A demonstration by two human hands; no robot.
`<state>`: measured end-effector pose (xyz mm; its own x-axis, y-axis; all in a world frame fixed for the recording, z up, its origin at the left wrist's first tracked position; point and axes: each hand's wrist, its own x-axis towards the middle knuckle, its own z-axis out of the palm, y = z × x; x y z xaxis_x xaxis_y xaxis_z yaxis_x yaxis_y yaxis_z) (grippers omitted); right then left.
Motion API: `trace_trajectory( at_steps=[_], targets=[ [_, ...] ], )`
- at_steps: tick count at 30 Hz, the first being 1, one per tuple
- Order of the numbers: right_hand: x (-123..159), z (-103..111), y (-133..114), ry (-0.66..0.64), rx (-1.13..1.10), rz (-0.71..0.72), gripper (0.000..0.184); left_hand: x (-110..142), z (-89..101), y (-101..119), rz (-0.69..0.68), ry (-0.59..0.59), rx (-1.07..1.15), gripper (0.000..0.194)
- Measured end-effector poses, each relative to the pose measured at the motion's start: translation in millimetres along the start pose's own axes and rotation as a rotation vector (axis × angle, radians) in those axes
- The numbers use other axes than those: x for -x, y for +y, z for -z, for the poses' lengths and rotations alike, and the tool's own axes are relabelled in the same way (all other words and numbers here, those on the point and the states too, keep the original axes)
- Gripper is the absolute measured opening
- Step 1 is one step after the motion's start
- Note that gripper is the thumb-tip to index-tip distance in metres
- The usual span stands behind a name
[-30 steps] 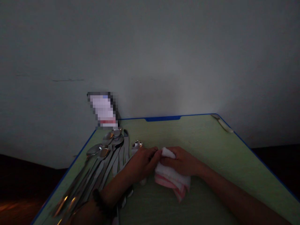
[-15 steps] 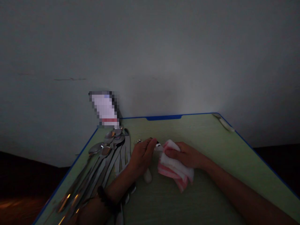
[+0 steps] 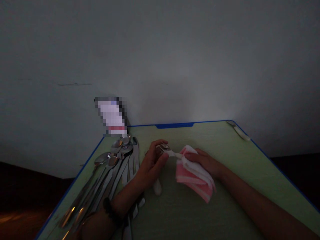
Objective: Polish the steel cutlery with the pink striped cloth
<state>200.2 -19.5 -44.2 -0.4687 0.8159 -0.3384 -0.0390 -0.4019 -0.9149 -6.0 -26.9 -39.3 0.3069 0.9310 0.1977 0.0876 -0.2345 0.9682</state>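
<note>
Fork [image 3: 172, 153] is held between the two hands above the middle of the table [image 3: 215, 136], crosswise, its prongs toward the left and its handle running into a pink and white cloth [image 3: 193, 181]. The left hand [image 3: 150, 168] pinches the pronged end, fingers curled over it and thumb below, though how firmly they press cannot be told. The right hand [image 3: 206, 162] is closed on the cloth, thumb on top, with the loose folds hanging toward the near side; the end of the handle is hidden there. A dark bracelet [image 3: 111, 211] circles the left wrist. Just under the left hand, the pale handle [image 3: 157, 188] of another utensil shows on the tabletop, the rest mostly covered. To the left lies a pile of metal cutlery [image 3: 113, 161], the spoon bowls pointing to the far edge, partly behind the left forearm. A bright, pixelated screen [image 3: 111, 115] leans at the far left corner, by the grey wall [image 3: 200, 60]. At the far right corner, a pale-handled utensil [image 3: 240, 132] lies along the table's blue rim [image 3: 260, 151]
</note>
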Motion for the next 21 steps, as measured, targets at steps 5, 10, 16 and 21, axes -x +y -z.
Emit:
trace_trajectory(
  at_steps=[5, 10, 16, 21],
  targets=[
    [0.1, 1.7, -0.5, 0.001, -0.024, -0.016, 0.026, -0.3, 1.9, -6.4, -0.02, -0.027, 0.055, 0.027],
    [-1.3, 2.0, -0.2, -0.104, 0.091, 0.022, 0.028, -3.5, 4.8, -7.5, 0.013, 0.016, -0.019, 0.021],
    [-2.6, 0.0, -1.6, -0.125, 0.236, -0.002, 0.032, -4.9, 4.7, -3.5, 0.054, 0.055, -0.172, 0.023],
    [-1.8, -1.8, -4.2, -0.148, 0.369, -0.007, 0.035, -6.2, 2.2, 0.6, 0.063, 0.014, -0.329, 0.028]
  ],
)
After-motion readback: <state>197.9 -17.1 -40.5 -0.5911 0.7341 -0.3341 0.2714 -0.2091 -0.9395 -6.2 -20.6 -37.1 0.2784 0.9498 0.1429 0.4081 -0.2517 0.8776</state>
